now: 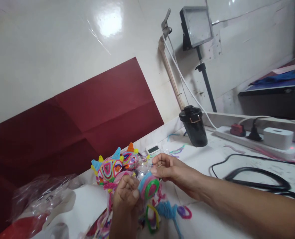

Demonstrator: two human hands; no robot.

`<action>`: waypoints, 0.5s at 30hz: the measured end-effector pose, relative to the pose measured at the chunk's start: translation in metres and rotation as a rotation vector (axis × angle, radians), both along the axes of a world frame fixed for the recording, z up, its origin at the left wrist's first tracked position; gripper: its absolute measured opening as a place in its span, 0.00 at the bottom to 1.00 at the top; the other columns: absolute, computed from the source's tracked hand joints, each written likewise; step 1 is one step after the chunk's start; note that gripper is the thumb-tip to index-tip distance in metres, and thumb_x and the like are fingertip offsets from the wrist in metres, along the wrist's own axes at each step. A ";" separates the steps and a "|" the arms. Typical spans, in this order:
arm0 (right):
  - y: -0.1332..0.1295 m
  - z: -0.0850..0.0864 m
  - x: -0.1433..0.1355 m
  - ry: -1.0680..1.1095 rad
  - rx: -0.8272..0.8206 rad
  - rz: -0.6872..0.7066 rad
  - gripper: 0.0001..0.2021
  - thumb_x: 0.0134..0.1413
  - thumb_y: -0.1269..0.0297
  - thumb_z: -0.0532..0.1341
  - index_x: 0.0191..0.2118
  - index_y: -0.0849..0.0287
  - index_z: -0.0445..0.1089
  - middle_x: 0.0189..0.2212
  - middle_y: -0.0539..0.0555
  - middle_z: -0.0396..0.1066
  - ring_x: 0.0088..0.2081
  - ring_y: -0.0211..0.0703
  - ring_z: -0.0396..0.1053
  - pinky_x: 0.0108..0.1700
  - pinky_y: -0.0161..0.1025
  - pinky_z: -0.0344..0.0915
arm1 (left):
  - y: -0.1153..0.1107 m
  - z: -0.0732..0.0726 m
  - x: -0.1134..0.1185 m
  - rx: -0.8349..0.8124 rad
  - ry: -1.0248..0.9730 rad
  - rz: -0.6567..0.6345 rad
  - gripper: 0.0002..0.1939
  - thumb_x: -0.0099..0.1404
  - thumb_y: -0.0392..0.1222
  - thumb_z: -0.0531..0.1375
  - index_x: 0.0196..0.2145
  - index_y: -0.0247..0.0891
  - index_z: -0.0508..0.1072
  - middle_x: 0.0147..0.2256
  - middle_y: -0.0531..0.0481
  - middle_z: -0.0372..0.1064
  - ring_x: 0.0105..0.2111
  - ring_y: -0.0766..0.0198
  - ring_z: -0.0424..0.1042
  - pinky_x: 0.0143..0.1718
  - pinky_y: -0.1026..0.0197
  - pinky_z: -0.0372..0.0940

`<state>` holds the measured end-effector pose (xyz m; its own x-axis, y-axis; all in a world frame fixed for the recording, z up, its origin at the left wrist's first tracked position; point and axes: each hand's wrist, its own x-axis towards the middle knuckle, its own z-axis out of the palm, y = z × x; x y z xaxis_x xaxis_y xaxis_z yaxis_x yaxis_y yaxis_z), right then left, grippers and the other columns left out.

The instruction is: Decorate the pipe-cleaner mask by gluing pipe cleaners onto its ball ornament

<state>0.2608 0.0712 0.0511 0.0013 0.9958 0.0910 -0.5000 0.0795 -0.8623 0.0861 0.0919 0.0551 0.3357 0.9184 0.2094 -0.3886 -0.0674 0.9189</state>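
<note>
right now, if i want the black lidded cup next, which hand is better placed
Right, I'd judge. Your right hand is nearer the black lidded cup, which stands on that side; your left hand is farther off, across the striped piece. The right seems busy at that piece's edge, though.

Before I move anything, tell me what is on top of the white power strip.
A red plug, a black plug and a white adapter sit on the power strip. Any sockets beneath them are covered and cannot be seen.
</note>
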 end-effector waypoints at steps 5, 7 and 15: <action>-0.002 0.000 0.002 0.000 0.080 0.180 0.17 0.38 0.58 0.72 0.33 0.63 0.73 0.27 0.50 0.69 0.30 0.37 0.62 0.36 0.37 0.54 | -0.003 -0.001 0.005 -0.022 -0.062 -0.014 0.18 0.44 0.39 0.72 0.26 0.37 0.65 0.23 0.57 0.61 0.21 0.72 0.61 0.24 0.69 0.60; -0.002 0.000 0.002 0.049 0.094 0.207 0.15 0.37 0.58 0.72 0.29 0.63 0.72 0.25 0.49 0.68 0.29 0.37 0.61 0.36 0.36 0.54 | -0.003 -0.002 0.006 -0.028 -0.059 -0.030 0.18 0.45 0.39 0.71 0.26 0.37 0.64 0.22 0.57 0.60 0.22 0.72 0.61 0.25 0.69 0.61; -0.004 0.000 -0.001 0.118 0.098 0.217 0.15 0.36 0.60 0.73 0.22 0.61 0.69 0.20 0.48 0.67 0.24 0.35 0.59 0.31 0.35 0.52 | 0.001 -0.010 0.005 -0.097 -0.071 -0.120 0.14 0.49 0.40 0.68 0.29 0.37 0.65 0.23 0.57 0.60 0.21 0.72 0.60 0.22 0.69 0.59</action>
<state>0.2602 0.0667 0.0515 -0.1946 0.9604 0.1993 -0.6110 0.0403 -0.7906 0.0911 0.0928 0.0449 0.4321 0.8895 0.1488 -0.4526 0.0711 0.8889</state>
